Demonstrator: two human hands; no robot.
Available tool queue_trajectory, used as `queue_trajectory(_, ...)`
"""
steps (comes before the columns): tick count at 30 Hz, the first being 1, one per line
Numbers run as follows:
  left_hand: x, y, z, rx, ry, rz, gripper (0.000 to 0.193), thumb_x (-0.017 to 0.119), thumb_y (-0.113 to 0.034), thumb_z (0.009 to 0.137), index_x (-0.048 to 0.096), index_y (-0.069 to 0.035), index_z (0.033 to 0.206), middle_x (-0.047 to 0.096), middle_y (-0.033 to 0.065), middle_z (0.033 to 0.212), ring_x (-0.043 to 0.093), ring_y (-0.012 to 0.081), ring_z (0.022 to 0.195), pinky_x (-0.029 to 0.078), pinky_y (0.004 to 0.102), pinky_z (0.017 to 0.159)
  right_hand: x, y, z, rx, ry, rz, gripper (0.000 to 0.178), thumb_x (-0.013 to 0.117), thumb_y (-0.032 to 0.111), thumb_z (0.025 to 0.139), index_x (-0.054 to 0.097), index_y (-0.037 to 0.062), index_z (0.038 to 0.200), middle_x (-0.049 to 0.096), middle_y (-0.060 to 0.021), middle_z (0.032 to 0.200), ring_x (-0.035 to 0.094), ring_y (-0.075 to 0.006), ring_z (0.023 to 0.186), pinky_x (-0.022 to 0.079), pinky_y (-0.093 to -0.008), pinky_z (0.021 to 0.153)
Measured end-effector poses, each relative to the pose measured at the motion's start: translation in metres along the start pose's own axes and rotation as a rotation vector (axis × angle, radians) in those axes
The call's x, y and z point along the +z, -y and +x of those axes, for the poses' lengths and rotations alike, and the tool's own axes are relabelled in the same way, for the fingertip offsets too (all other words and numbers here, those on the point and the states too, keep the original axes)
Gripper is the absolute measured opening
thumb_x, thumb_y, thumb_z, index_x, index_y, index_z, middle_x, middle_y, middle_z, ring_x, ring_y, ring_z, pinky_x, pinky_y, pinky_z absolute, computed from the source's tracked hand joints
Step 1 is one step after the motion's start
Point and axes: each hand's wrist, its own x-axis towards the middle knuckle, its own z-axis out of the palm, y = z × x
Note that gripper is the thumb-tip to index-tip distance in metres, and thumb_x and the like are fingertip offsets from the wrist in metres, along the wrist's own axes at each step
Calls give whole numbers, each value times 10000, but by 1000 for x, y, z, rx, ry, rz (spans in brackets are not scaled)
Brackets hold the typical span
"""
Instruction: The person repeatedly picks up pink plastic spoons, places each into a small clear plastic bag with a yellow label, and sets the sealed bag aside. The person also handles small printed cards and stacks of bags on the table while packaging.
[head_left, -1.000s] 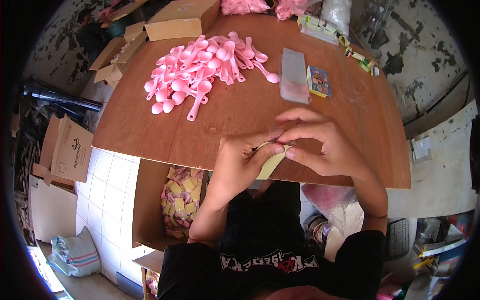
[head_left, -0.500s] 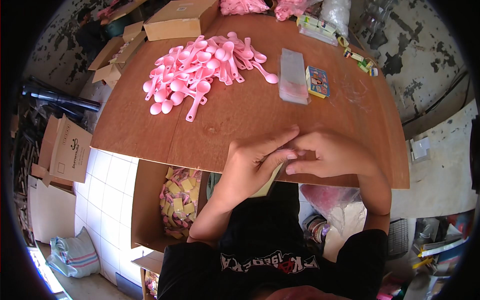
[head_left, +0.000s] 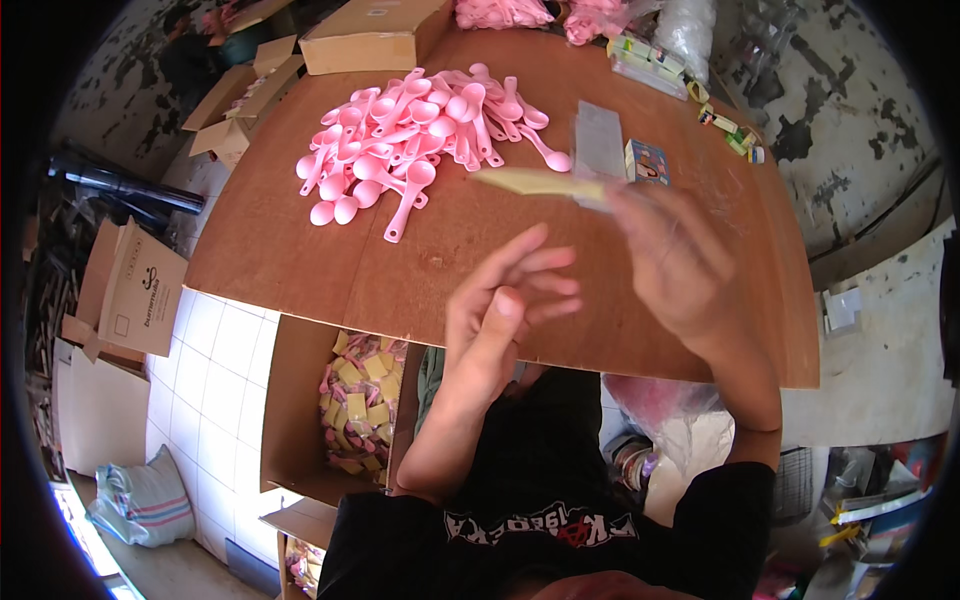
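My right hand [head_left: 680, 262], smeared by motion, pinches a flat pale-yellow packet [head_left: 535, 184] by one end. The packet juts left above the wooden table and is itself blurred, so whatever is inside it cannot be made out. My left hand [head_left: 500, 300] hangs over the table's near edge, open, fingers apart and slightly curled, with nothing in it. Beyond it lies a big pile of pink plastic measuring spoons [head_left: 405, 135]. A stack of clear plastic sleeves [head_left: 597, 140] and a small blue-and-yellow box [head_left: 646, 162] lie behind the packet and right hand.
Below the brown wooden table [head_left: 290, 250] stands an open carton [head_left: 290, 410] filled with yellow-and-pink packets [head_left: 362, 395]. A closed cardboard box [head_left: 375, 38] sits at the far edge. Tape rolls [head_left: 735, 138] lie far right. A person [head_left: 190, 55] is at the far left.
The hands were together at the near edge with the yellow packet between them. They have parted; the right hand has carried the packet up and away, and the left has opened.
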Motion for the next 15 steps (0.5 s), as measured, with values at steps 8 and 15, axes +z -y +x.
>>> queue_trajectory(8, -24, 4, 12, -169, -308, -852, 392, 575, -312, 985, 503, -42, 1260, 603, 109, 1087, 598, 251, 1076, 483, 428, 990, 47, 43, -20, -462, 184, -137, 239, 609, 151, 867, 711, 113, 1080, 667, -38, 1134, 641, -215, 1015, 546, -382, 857)
queue_trajectory(15, -56, -13, 8, 204, -559, -700, 406, 599, -262, 971, 497, -5, 1268, 579, 97, 1181, 574, 223, 1119, 435, 431, 1065, 104, -29, 7, 10, 208, 90, 171, 670, 149, 819, 687, 75, 972, 677, -95, 1014, 623, -271, 938, 523, -393, 779)
